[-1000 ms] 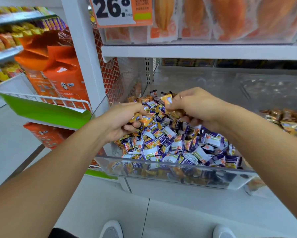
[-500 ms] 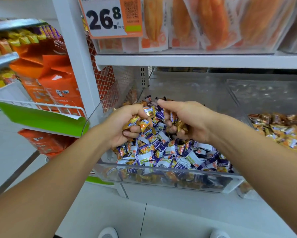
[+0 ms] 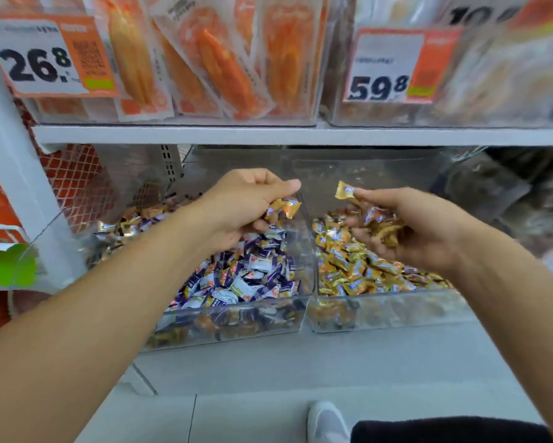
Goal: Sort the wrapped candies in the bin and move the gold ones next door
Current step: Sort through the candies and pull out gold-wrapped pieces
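Two clear plastic bins stand side by side on the low shelf. The left bin (image 3: 230, 318) holds mostly purple-and-white wrapped candies (image 3: 246, 276) mixed with some gold ones. The right bin (image 3: 387, 310) holds gold wrapped candies (image 3: 348, 263). My left hand (image 3: 243, 206) hovers over the left bin near the wall between the bins and grips a few gold candies (image 3: 283, 207). My right hand (image 3: 406, 225) is over the right bin, cupping a bunch of gold candies (image 3: 383, 227) and pinching one gold candy (image 3: 344, 190) at its fingertips.
An upper shelf (image 3: 300, 135) carries clear boxes of orange packaged snacks (image 3: 204, 59) with price tags 26.8 (image 3: 42, 65) and 59.8 (image 3: 379, 86). A white upright post (image 3: 10, 161) and orange packs stand at the left. My white shoe (image 3: 327, 423) is on the grey floor.
Both hands have moved right from the middle of the left bin. My right hand now hangs over the right bin with gold candies; the camera view has shifted right and closer.
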`<control>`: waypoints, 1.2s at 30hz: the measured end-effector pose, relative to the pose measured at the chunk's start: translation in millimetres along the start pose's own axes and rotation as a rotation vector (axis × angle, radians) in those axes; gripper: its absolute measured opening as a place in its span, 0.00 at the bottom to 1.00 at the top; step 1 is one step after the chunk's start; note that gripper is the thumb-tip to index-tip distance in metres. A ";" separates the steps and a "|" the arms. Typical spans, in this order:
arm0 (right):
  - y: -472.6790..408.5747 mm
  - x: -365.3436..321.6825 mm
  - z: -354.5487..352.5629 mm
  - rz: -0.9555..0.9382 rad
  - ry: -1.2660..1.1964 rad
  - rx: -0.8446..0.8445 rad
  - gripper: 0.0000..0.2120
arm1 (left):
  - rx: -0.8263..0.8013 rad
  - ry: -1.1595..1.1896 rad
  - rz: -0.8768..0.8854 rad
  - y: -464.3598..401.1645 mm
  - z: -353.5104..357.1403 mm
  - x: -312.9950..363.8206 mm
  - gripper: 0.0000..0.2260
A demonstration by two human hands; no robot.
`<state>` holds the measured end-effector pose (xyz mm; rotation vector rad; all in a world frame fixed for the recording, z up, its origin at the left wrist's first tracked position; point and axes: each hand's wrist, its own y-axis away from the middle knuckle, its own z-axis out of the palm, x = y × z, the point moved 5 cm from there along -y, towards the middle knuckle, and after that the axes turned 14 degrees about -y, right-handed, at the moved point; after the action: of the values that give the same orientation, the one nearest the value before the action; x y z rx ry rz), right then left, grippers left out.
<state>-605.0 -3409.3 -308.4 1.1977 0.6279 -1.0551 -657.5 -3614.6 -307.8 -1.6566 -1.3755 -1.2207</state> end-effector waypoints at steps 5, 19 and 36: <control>-16.4 1.7 -54.9 0.073 -0.332 0.012 0.08 | -0.114 -0.315 0.048 -41.4 57.5 29.3 0.06; -26.1 1.0 -112.3 0.033 -0.287 0.012 0.10 | -0.390 -0.522 0.031 -57.8 111.8 39.2 0.17; -6.9 -13.0 -36.2 -0.498 0.670 0.097 0.25 | 0.030 -1.055 0.420 37.8 -18.8 21.0 0.08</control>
<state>-612.0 -3370.9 -310.7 1.5327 1.4654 -1.0890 -625.2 -3632.9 -278.8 -2.5374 -1.4271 -0.0138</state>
